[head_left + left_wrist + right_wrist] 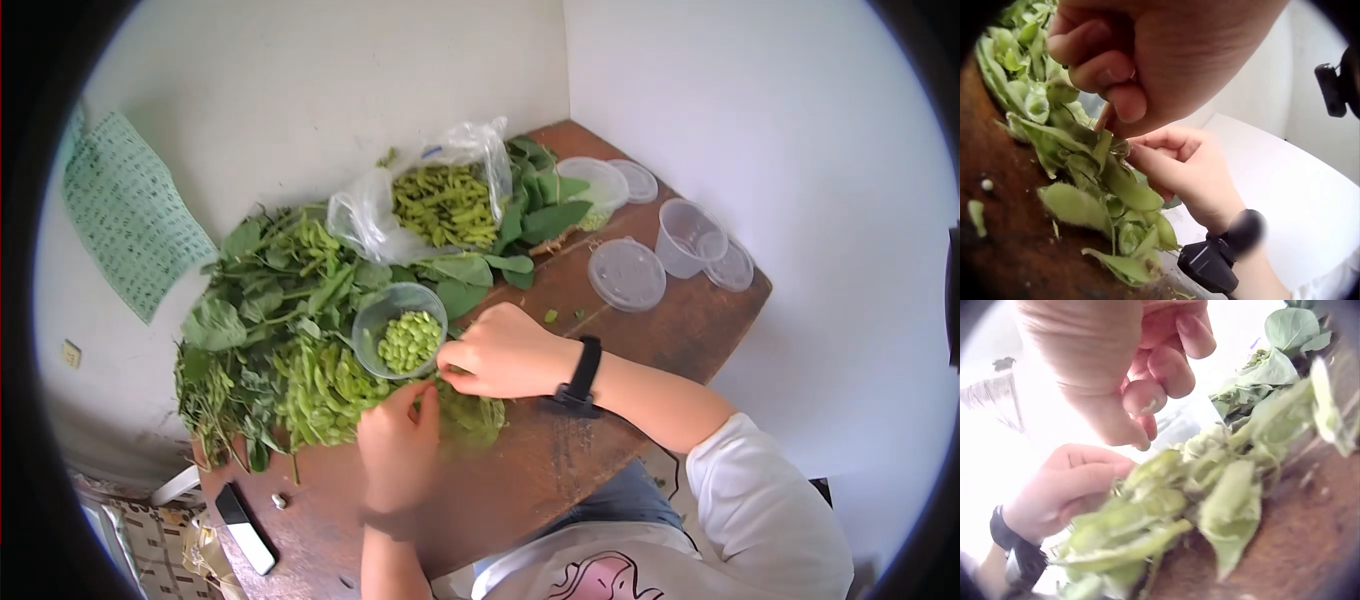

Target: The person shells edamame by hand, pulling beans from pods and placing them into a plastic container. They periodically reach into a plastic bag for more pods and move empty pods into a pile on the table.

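Below a clear tub (364, 340) holding shelled green beans (410, 342), both hands work close together over a heap of pods (470, 415). My left hand (400, 440) (1160, 56) has curled fingers and pinches a green pod (1104, 150) at the heap; its fingertips are partly hidden. Just to the right, my right hand (510, 355) (1097, 362) curls its fingers, thumb tip near a fingertip, with nothing visible between them. Full pods (325, 390) lie left of the tub. Opened pods (1232, 512) lie beneath the hands in the right wrist view.
Leafy stems (265, 290) cover the back left, beside a plastic bag (365, 220) of pods (445, 205). Lids (627, 275) and an empty tub (685, 240) stand at the right. A black-and-white phone-like object (245, 530) lies front left. White walls border the table (560, 450).
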Demonstrator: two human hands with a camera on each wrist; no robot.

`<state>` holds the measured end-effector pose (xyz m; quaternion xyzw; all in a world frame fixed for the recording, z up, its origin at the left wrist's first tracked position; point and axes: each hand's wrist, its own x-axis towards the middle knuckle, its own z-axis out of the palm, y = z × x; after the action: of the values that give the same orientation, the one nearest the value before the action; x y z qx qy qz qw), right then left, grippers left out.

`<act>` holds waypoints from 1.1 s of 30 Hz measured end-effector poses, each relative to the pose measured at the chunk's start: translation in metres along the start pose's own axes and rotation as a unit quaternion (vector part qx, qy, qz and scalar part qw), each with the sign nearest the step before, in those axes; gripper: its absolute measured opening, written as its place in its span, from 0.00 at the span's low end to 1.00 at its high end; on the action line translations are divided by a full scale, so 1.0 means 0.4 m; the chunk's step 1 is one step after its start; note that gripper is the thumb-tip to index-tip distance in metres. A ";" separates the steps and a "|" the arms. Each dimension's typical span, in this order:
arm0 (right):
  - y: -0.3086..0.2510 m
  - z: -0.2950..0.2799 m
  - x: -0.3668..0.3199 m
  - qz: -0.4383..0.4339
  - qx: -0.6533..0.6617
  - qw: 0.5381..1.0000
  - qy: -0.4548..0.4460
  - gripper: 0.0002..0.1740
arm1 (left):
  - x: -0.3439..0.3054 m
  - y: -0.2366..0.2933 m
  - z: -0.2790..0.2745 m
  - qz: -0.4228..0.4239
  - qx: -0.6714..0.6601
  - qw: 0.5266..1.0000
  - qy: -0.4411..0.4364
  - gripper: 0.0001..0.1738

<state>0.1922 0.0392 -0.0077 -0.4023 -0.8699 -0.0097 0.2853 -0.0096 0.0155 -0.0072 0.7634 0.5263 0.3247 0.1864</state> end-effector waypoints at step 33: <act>0.323 -0.028 0.093 0.265 -0.199 0.943 -0.034 0.06 | -0.002 0.024 -0.020 -0.011 -0.059 0.990 0.125 0.25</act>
<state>0.2695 0.1497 -0.0071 -0.6669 -0.7213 -0.0934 0.1620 -0.0088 0.0105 0.0044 0.6989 0.5333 0.4460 0.1680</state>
